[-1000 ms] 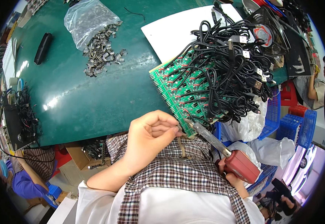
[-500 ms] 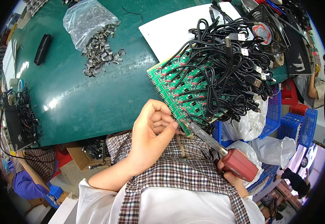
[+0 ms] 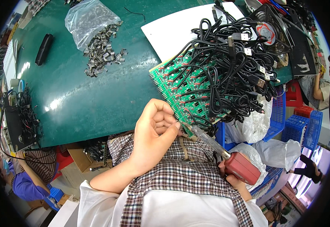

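Already, lots of black wires (image 3: 225, 72) seem fixed to the green board (image 3: 181, 87), which is set at the bench's (image 3: 96, 106) near edge; small metal bits (image 3: 102, 51) are left loose, so the work looks part done; the red tool (image 3: 242, 168) is gripped by the right hand (image 3: 235, 181), its tip by the board's corner; the left hand's (image 3: 153, 136) fingers and thumb are pressed together there; what is pinched cannot be told.

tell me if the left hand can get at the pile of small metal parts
Probably yes: open green tabletop lies between the left hand and the pile of small metal parts, though the hand's fingers are at the edge of the circuit board and would have to leave first.
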Motion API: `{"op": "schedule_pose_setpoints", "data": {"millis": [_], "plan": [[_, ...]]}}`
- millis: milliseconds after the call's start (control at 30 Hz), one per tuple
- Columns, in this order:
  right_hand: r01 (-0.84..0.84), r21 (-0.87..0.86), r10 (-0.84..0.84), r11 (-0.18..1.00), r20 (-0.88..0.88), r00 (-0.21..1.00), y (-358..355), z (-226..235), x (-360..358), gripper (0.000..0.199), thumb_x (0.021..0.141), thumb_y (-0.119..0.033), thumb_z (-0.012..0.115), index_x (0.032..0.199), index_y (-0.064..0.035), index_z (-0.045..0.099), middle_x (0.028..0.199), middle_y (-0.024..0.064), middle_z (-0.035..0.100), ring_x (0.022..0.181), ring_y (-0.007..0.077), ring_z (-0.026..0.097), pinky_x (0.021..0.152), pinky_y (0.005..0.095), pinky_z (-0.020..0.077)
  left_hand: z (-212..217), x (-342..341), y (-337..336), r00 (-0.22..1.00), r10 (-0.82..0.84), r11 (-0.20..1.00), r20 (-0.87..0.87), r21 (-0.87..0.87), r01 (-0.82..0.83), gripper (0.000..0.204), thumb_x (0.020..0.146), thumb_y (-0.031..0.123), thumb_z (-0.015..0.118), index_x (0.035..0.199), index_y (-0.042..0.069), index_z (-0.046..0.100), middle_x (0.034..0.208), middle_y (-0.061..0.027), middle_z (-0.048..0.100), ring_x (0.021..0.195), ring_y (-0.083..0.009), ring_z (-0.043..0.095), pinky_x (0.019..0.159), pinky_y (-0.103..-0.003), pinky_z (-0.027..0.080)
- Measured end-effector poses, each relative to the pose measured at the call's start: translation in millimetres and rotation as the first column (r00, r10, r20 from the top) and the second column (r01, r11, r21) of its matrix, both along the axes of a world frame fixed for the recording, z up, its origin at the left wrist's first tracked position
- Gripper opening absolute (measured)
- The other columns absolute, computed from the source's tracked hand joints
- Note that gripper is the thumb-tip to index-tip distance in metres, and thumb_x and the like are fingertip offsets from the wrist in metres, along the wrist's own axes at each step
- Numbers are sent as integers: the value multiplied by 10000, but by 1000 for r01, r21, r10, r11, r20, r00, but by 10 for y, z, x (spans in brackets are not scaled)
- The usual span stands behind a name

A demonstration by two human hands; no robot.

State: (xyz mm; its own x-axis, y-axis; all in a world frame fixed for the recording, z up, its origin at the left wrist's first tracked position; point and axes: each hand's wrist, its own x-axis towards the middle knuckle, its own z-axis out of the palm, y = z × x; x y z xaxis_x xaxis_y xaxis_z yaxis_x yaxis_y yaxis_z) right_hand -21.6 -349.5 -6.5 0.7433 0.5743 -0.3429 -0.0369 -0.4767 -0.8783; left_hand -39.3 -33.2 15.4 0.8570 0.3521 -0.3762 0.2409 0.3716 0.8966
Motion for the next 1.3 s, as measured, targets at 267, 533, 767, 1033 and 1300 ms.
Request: {"op": "schedule_pose_setpoints", "data": {"millis": [267,533,767,1033,1300], "plan": [[-139,115,105,984,258,960,41,-71,84,683,678,-403,722,1135,37,471,943,98,602,783,251,599,682,322,464,8,-1,-8,1000,6,1000,-12,-12,-6,243,789,-90,512,951,26,373,789,-70,538,705,-128,578,647,-244,502],[-64,186,30,981,181,983,-91,-109,20,629,734,-393,674,1125,50,459,808,89,645,715,242,617,650,310,464,185,26,368,982,-147,974,-121,156,165,320,774,-58,546,1060,26,431,780,-57,559,702,-98,565,585,-203,465],[-248,-19,247,969,164,955,-35,24,152,622,750,-406,651,1131,45,453,869,99,641,775,243,616,669,320,463,-57,227,1109,977,188,143,-98,987,71,265,743,39,623,992,18,534,684,-38,457,565,-109,401,547,-241,367],[-130,-51,138,990,188,972,-80,-65,43,670,690,-444,695,1104,41,489,914,105,612,767,260,604,695,332,460,-81,356,1218,972,191,288,-140,954,81,128,763,82,601,836,-2,538,667,-109,521,639,-270,536,610,-359,422],[-43,43,35,998,177,984,-39,-65,27,678,685,-468,690,1110,24,500,955,116,603,809,268,598,688,338,465,-106,326,1181,993,115,-86,-24,996,34,108,773,79,588,781,-1,516,746,-113,553,655,-275,547,614,-350,433]]}}
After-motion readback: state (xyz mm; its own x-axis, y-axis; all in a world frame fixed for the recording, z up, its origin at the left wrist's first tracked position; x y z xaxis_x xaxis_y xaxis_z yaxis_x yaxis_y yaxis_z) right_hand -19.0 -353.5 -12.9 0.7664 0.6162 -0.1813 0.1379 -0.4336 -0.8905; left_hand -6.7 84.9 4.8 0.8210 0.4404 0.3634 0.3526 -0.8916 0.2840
